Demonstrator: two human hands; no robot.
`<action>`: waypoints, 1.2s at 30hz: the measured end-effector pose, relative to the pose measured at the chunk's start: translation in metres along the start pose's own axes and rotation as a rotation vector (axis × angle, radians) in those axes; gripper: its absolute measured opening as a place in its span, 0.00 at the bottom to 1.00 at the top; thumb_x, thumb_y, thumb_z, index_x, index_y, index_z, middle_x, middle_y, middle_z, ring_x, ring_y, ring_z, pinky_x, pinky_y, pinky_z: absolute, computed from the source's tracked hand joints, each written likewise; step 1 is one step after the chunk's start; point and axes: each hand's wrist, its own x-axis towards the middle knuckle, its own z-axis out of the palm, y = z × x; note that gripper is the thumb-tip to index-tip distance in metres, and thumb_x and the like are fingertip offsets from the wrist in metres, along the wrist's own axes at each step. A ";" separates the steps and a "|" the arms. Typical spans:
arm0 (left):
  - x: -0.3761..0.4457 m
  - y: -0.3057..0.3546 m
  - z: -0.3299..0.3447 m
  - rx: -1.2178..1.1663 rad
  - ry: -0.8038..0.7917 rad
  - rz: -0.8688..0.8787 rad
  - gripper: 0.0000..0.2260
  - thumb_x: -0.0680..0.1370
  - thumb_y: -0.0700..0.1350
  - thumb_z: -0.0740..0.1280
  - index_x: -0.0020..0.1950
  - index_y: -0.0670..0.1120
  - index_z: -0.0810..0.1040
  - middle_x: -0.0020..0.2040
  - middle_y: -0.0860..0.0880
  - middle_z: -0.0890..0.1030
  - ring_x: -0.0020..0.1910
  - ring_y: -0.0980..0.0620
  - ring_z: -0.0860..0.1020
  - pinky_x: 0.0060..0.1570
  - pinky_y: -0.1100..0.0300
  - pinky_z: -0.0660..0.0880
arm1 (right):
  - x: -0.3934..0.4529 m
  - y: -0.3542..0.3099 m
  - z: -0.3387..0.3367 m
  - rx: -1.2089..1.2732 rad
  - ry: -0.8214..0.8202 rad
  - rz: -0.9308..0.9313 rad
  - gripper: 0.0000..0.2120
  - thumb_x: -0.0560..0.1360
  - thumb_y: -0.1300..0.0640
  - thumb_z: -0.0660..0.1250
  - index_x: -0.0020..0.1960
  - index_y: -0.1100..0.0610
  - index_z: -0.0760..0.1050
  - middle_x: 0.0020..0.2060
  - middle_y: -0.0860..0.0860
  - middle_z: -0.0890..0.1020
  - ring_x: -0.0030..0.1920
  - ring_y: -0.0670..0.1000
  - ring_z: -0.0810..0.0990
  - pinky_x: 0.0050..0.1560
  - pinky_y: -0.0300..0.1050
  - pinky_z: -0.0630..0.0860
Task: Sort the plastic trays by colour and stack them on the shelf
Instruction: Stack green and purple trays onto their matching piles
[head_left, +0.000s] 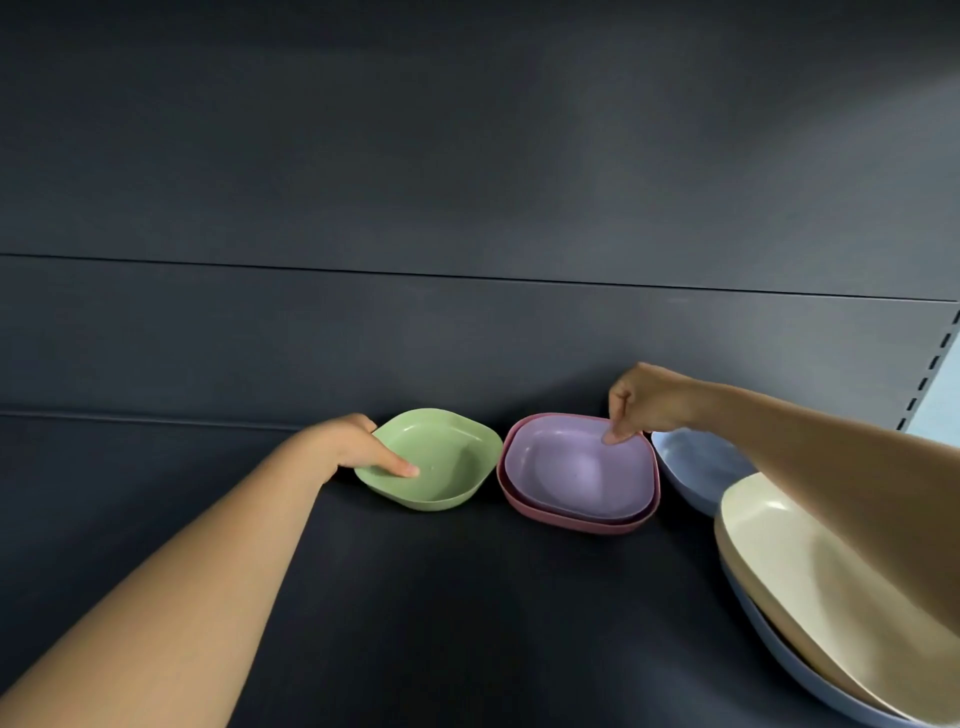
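— While both hands are on trays at the back of the shelf (467, 597), what is being held, and where?

— The green tray (431, 457) is pinched at its near-left rim by the left hand (358, 447), thumb laid inside the rim and the other fingers hidden behind the wall. The lilac tray (576, 473), nested in a pink tray (571, 525) just beside the green one, is pinched at its far-right corner by the right hand (644, 400). A blue tray (691, 467) is seen behind the right forearm, and a cream tray (810, 571) is stacked on another blue tray (779, 649) at the near right.

— How are the trays expected to handle?

— They are judged light, stiff and thin-walled, and unlikely to break. The matte surface should give a fair hold, so a rim pinch is probably enough. Nested trays may stick together; the pink one could be lifted along with the lilac unless it is steadied.

— Where should a tray be taken?

— At a rim, near a rounded corner, with the thumb inside and the fingers under the lip.

— Can any brand or writing be read?

— None can be made out on the trays or the shelf.
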 end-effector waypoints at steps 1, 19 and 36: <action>0.000 0.000 0.000 -0.013 0.004 0.000 0.25 0.61 0.54 0.80 0.52 0.45 0.79 0.53 0.49 0.81 0.56 0.49 0.75 0.57 0.56 0.70 | 0.000 0.000 0.001 -0.008 0.004 -0.004 0.11 0.67 0.59 0.76 0.31 0.54 0.76 0.32 0.51 0.77 0.33 0.48 0.72 0.34 0.38 0.69; -0.004 -0.018 -0.011 -0.325 0.025 0.031 0.24 0.63 0.43 0.80 0.55 0.41 0.77 0.50 0.47 0.83 0.53 0.49 0.79 0.56 0.58 0.73 | 0.001 -0.014 0.012 -0.043 -0.133 -0.063 0.11 0.67 0.57 0.75 0.32 0.53 0.75 0.28 0.49 0.76 0.28 0.44 0.71 0.30 0.33 0.66; -0.011 -0.019 -0.011 -0.537 0.082 0.076 0.13 0.67 0.39 0.77 0.48 0.43 0.79 0.48 0.46 0.83 0.52 0.47 0.80 0.57 0.56 0.74 | 0.001 -0.038 0.004 -0.103 0.169 -0.065 0.12 0.70 0.62 0.65 0.31 0.49 0.78 0.32 0.41 0.79 0.41 0.48 0.80 0.36 0.36 0.73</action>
